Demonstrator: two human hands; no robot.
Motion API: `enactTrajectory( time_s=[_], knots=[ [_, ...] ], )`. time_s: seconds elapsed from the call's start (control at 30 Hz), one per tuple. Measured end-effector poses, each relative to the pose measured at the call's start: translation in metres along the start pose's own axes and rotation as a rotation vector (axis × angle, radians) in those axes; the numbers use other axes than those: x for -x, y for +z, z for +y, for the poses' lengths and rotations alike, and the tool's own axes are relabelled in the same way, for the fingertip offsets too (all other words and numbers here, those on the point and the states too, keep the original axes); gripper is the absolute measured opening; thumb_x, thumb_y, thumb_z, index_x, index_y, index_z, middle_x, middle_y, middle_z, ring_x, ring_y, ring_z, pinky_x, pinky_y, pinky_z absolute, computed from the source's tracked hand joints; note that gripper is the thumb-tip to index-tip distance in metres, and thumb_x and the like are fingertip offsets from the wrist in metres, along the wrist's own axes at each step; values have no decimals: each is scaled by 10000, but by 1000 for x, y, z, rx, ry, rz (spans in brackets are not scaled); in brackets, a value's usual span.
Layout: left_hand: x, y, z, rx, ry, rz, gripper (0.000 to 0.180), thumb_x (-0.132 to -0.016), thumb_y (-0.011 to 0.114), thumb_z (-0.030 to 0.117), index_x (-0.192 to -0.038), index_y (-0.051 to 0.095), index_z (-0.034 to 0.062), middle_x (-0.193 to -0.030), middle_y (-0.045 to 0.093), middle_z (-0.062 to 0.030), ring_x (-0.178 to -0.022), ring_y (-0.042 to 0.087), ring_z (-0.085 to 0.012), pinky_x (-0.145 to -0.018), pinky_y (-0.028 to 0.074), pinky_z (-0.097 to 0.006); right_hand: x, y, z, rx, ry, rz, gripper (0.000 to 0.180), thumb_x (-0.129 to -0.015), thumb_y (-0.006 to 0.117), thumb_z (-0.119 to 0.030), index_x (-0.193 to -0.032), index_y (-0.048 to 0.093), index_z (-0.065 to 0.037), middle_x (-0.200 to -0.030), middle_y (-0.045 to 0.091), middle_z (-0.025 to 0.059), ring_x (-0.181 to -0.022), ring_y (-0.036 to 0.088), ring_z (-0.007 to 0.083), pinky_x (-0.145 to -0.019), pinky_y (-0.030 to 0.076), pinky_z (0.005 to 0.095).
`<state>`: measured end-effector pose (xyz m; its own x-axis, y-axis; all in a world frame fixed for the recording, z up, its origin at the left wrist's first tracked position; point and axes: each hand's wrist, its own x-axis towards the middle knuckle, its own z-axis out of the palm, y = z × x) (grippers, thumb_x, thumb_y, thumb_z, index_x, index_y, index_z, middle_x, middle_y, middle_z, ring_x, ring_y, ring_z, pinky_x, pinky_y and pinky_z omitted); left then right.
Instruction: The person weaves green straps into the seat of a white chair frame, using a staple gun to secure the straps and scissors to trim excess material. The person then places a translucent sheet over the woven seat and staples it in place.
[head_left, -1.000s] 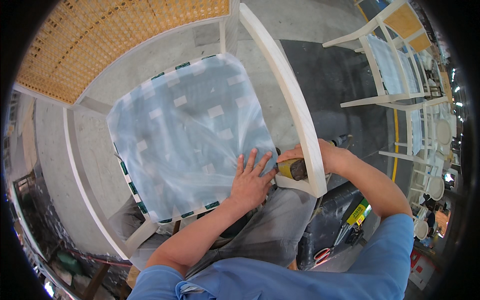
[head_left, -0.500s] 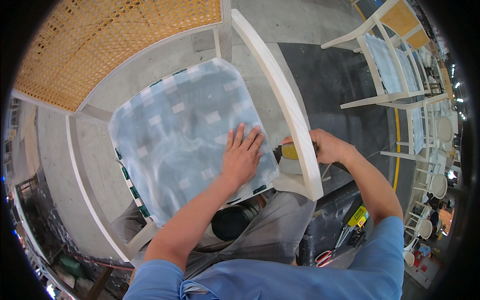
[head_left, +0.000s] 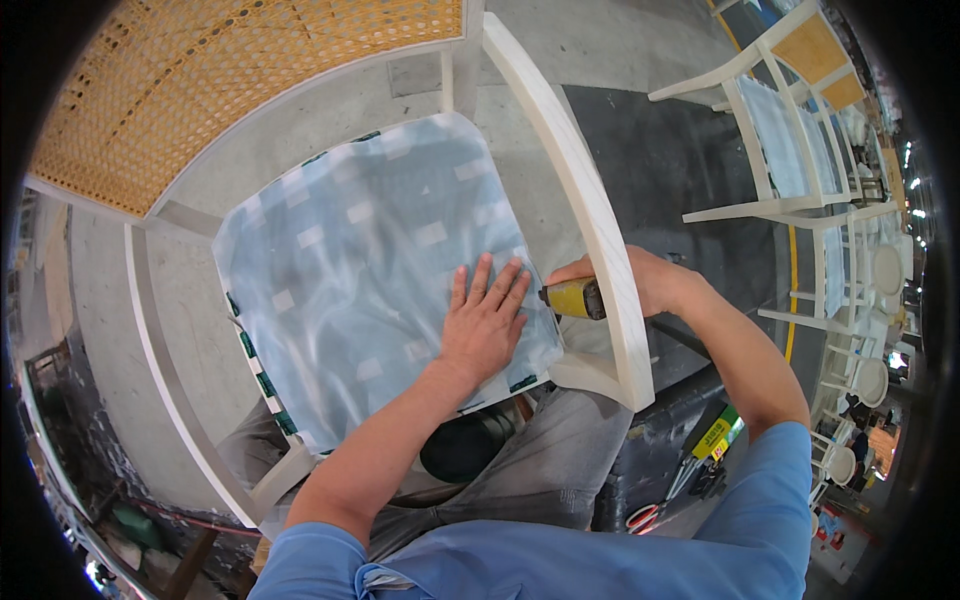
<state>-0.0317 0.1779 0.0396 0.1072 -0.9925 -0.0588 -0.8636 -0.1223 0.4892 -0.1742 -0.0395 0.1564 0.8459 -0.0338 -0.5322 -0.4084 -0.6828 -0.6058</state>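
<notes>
A white wooden chair frame (head_left: pixel 575 150) stands over my lap. Its seat cushion (head_left: pixel 380 230) is covered in blue-and-white checked fabric under a clear plastic film, with green patterned cloth at the edges. My left hand (head_left: pixel 487 318) lies flat on the cushion near its right side, fingers spread. Just outside the right armrest is my right hand (head_left: pixel 648 282), its fingers partly hidden behind the wood. It grips a yellow-and-black power tool (head_left: pixel 575 298), whose dark tip points left at the cushion's right edge. I cannot tell if the tip touches.
Woven cane fills the chair's backrest (head_left: pixel 250 90). On a dark surface at my right lie red-handled scissors (head_left: pixel 643 518) and a green-and-yellow package (head_left: pixel 718 432). More white chairs (head_left: pixel 775 130) stand at the far right. A black round object (head_left: pixel 465 447) shows beneath the seat.
The power tool has turned slightly, and more of its dark rear end shows left of the armrest. The chair has shifted a little in view. My left hand stays flat on the cushion.
</notes>
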Motion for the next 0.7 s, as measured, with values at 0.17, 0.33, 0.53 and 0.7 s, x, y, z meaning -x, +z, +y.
enactTrajectory(
  time_s=[0.17, 0.33, 0.53, 0.7],
  knots=[
    [-1, -2, -1, 13, 8, 7, 613, -964, 596, 341, -1534, 440, 172, -1625, 349, -32, -1543, 189, -341, -1240, 116, -567, -4, -1, -5, 26, 56, -53, 759, -718, 803, -118, -1413, 566, -310, -1256, 673, 108, -1135, 650, 335, -998, 523, 415],
    [-1, -3, 0, 14, 8, 19, 616, -960, 601, 338, -1531, 443, 168, -1619, 360, -32, -1542, 194, -338, -1240, 118, -565, -4, 3, -4, -12, 60, -33, 735, -709, 803, -125, -1393, 595, -295, -1247, 684, 93, -1122, 652, 335, -1020, 513, 403],
    [-24, -15, -5, -11, 0, 59, 570, -941, 628, 289, -1475, 502, 135, -1565, 423, -52, -1481, 300, -384, -1210, 221, -580, 3, 1, 15, -168, 25, 58, 719, -730, 771, -88, -1413, 587, -223, -1278, 677, 112, -1110, 661, 333, -1018, 514, 399],
    [-61, -25, -40, -58, -10, 213, 555, -944, 623, 282, -1465, 508, 128, -1558, 429, -37, -1464, 320, -397, -1197, 237, -598, -17, -15, 10, -205, -31, 90, 743, -743, 764, -25, -1431, 576, -234, -1209, 709, 142, -1045, 694, 328, -971, 530, 398]
  ],
)
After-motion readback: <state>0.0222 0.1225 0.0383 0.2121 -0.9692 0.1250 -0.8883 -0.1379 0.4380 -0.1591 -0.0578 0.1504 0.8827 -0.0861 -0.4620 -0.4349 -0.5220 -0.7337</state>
